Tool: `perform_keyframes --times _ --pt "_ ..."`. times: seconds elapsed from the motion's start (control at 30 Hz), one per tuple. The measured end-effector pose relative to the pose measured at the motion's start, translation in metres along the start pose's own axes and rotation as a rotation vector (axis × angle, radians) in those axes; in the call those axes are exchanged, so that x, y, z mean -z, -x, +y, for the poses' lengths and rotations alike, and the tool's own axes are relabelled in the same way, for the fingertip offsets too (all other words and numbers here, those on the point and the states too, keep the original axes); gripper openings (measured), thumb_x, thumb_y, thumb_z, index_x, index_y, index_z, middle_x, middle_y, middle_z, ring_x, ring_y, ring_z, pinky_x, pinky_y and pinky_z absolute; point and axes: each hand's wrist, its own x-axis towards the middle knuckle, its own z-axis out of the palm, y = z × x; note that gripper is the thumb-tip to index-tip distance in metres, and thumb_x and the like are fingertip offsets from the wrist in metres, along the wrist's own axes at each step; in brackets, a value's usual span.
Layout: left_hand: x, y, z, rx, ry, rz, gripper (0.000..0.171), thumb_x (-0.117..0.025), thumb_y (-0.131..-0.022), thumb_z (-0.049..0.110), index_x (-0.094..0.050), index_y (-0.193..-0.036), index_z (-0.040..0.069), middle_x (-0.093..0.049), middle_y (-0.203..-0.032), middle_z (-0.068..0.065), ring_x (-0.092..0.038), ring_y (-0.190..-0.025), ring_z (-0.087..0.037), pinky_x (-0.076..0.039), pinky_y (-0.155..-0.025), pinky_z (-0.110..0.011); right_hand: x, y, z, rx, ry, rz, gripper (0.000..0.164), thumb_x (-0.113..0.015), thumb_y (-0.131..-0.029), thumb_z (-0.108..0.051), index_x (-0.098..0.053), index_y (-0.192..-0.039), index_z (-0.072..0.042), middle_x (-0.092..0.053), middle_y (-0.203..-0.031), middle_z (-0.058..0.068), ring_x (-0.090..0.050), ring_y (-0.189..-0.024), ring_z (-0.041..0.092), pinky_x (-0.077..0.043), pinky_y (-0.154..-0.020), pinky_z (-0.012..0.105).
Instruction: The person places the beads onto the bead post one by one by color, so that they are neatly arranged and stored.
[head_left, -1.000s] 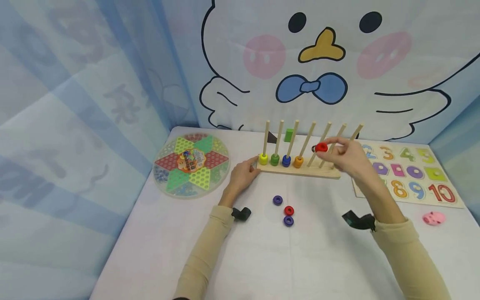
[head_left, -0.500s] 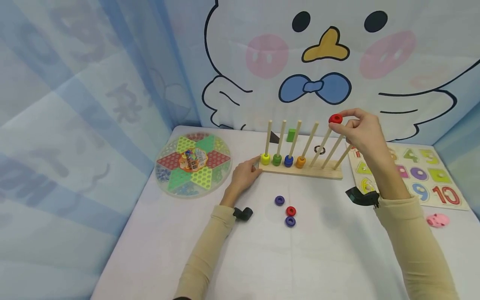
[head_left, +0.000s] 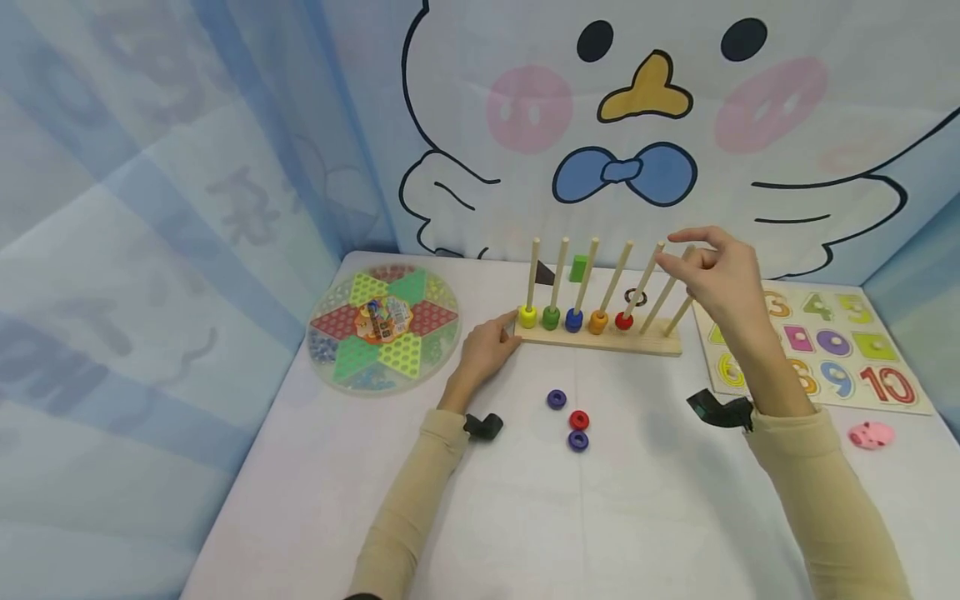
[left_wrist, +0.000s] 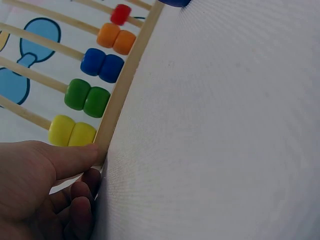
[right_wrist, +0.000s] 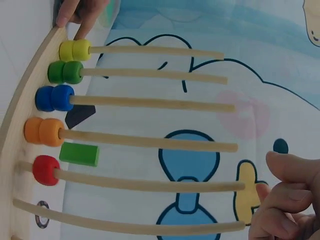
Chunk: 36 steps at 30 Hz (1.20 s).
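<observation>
A wooden peg rack stands upright, its tall pegs leaning in the head view. Yellow, green, blue and orange beads sit in pairs on their pegs. On the fifth peg is one red bead, with a bit of bare peg between it and the base. My left hand grips the rack's left end, thumb on the base and fingers curled beside it. Near the top of that fifth peg, my right hand holds nothing, its thumb and index finger apart.
Two purple beads and a red one lie in front of the rack. Left stands a round Chinese checkers board; right, a number puzzle board and a pink pig toy. A green block sits behind the rack.
The right hand raised a red bead to the top of the fifth peg and let it go; the bead is now low on that peg. The left hand stays at the rack's end.
</observation>
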Motion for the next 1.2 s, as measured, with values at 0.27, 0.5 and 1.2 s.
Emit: perform_keyframes --times 0.27,0.5,1.2 --pt "0.001 -0.002 0.000 -0.005 0.026 0.013 0.053 -0.064 -0.091 0.028 -0.049 -0.140 0.019 -0.057 -0.069 0.003 -0.047 -0.055 -0.010 -0.037 -0.051 -0.025 -0.036 0.045 0.030 -0.071 -0.110 -0.251 0.043 -0.067 -0.089 -0.032 -0.056 -0.121 -0.005 -0.040 -0.053 -0.003 -0.033 -0.043 0.012 -0.029 -0.041 0.029" --pt "0.001 -0.003 0.000 -0.004 0.022 0.016 0.053 -0.065 -0.090 0.028 -0.049 -0.140 0.019 -0.057 -0.069 0.003 -0.047 -0.055 -0.010 -0.037 -0.051 -0.025 -0.076 0.073 0.070 -0.260 -0.193 -0.527 0.044 -0.069 -0.088 -0.023 -0.054 -0.123 -0.001 -0.037 -0.051 -0.006 -0.029 -0.041 0.008 -0.025 -0.040 0.023" --pt "-0.001 -0.002 -0.001 -0.009 0.020 0.018 0.053 -0.065 -0.090 0.028 -0.050 -0.140 0.019 -0.057 -0.069 0.003 -0.048 -0.055 -0.010 -0.037 -0.051 -0.025 -0.107 0.106 0.108 -0.211 -0.160 -0.684 0.039 -0.070 -0.087 -0.023 -0.060 -0.117 0.000 -0.040 -0.054 -0.005 -0.031 -0.042 0.006 -0.025 -0.041 0.021"
